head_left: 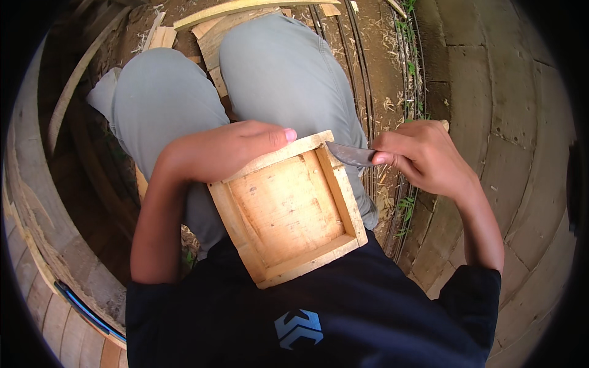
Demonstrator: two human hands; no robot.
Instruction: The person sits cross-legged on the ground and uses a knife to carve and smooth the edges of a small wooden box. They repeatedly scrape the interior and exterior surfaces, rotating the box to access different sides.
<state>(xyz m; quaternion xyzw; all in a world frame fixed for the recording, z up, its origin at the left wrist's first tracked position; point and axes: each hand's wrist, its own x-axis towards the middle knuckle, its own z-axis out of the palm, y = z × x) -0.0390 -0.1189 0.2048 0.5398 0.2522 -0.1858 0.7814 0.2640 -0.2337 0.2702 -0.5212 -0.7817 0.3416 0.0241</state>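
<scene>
A shallow square wooden box [288, 205] rests tilted against my lap and belly, its open side facing up. My left hand [236, 147] grips the box's far left wall, the thumb lying along the top edge and the other fingers hidden behind it. In my right hand [423, 156] is a knife [350, 153], pinched by the blade close to its tip end between thumb and fingers. The dark blade's point touches the box's far right corner. A bit of the knife's handle shows behind my knuckles.
My knees in grey trousers [276, 67] stand beyond the box. Offcuts and a long wood strip [239, 7] lie on the dirt ground with shavings. To the right is a plank surface [515, 178]; to the left, a curved wooden beam [55, 202].
</scene>
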